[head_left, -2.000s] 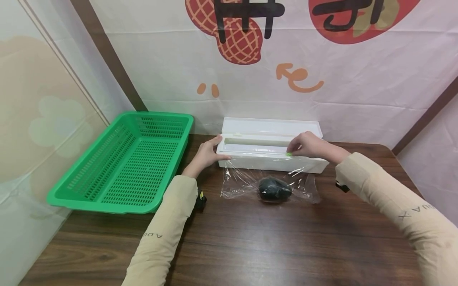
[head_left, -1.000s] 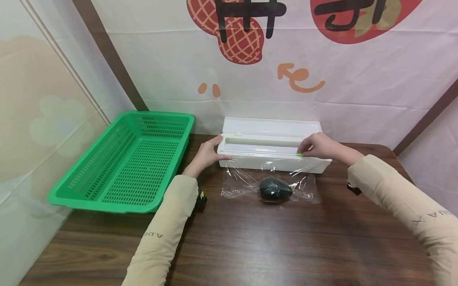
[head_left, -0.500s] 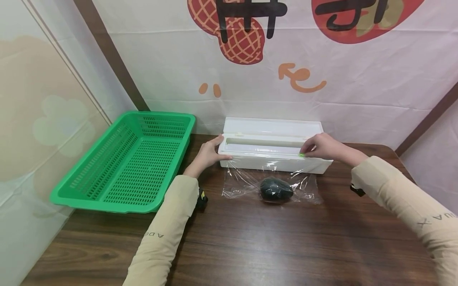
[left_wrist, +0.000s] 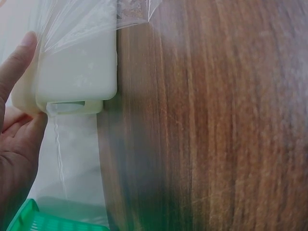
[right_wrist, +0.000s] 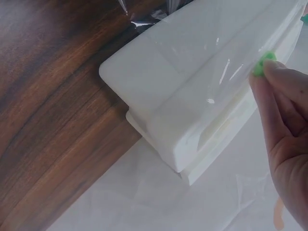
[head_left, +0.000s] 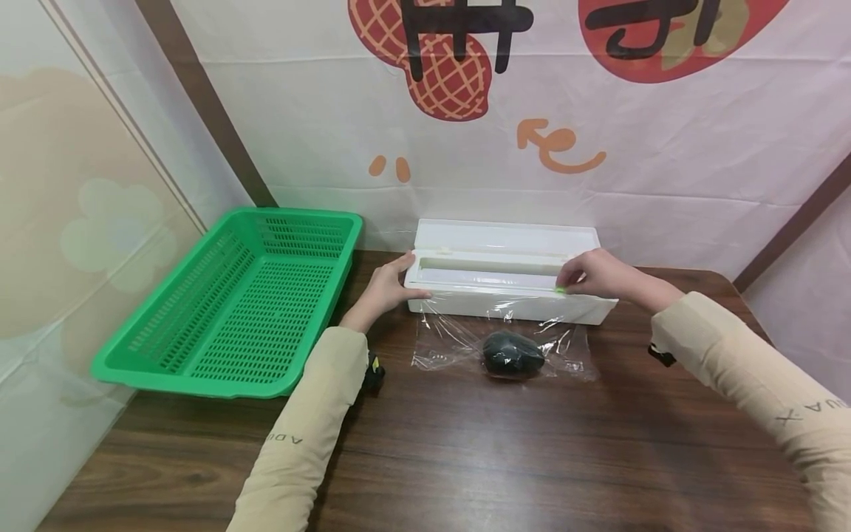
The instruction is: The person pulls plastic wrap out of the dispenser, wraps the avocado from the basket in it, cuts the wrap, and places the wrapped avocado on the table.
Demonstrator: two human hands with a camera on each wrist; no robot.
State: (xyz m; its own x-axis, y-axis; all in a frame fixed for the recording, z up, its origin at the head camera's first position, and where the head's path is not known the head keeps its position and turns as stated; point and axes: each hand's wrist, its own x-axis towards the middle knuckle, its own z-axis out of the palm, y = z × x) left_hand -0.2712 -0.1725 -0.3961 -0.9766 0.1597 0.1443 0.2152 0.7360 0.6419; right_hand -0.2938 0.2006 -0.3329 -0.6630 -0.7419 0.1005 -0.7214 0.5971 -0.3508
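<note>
A long white cling film dispenser [head_left: 505, 304] lies near the back of the table with its lid raised. My left hand [head_left: 384, 290] grips its left end, thumb at the front and fingers behind, as the left wrist view also shows. My right hand [head_left: 594, 275] pinches a small green slider cutter [right_wrist: 264, 64] on the dispenser's front edge, right of its middle. A sheet of clear cling film [head_left: 442, 343] hangs over the front and spreads onto the table. A dark, egg-shaped item, perhaps an avocado [head_left: 512, 355], lies under or in that film.
A green perforated basket [head_left: 219, 386] stands on the left side of the brown wooden table [head_left: 505, 458]. Behind the dispenser hangs a printed cloth backdrop [head_left: 299, 133]. The raised lid [head_left: 508, 235] stands close to that cloth.
My right hand has slid the green slider cutter to the right along the dispenser's edge, then stayed there during the last half second. My left hand has kept its grip on the dispenser.
</note>
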